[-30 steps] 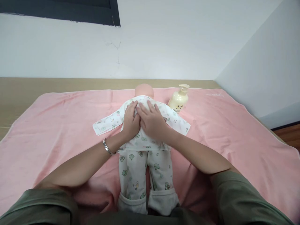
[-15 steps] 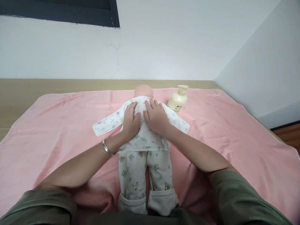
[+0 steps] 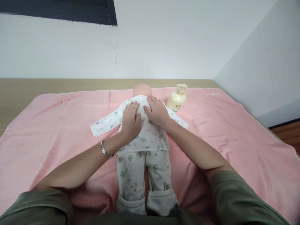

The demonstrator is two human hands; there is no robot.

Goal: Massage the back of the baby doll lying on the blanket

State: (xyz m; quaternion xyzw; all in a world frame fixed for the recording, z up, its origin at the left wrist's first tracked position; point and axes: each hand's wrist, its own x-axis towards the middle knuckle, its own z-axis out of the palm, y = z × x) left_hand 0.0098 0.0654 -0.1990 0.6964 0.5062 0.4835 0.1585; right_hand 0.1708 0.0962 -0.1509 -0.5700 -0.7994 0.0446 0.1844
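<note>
From where I stand, both palms are down on the back or front of a doll [image 3: 144, 142], I can't say which: the left hand [image 3: 130, 120] and the right hand [image 3: 158, 112] lie side by side on its patterned white shirt, fingers stretched out and thumbs apart from them, resting on the cloth rather than clasping it. The doll is directly under the two hands, its bald head [image 3: 142, 89] just past the fingertips. Closest among the things around is a cream pump bottle [image 3: 176, 100], just beyond the right hand and off to its outer side, near the shirt's right sleeve [image 3: 181, 121]; that sleeve covers part of its base. The left sleeve [image 3: 103, 125] spreads outward from the left hand, and a silver bracelet [image 3: 104, 150] circles that wrist. A pink blanket [image 3: 70, 115] lies beneath everything, on a wooden surface [image 3: 47, 84] whose far edge meets a white wall [image 3: 152, 40], well past the hands. High beyond the left hand, a dark frame [image 3: 89, 14] is cut off above. The doll's face is out of sight, the right forearm crosses part of its sleeve, and the ends of the trousers [image 3: 132, 175], nearest the person, are partly hidden by dark clothing; the bottle's small lettering is unreadable.
</note>
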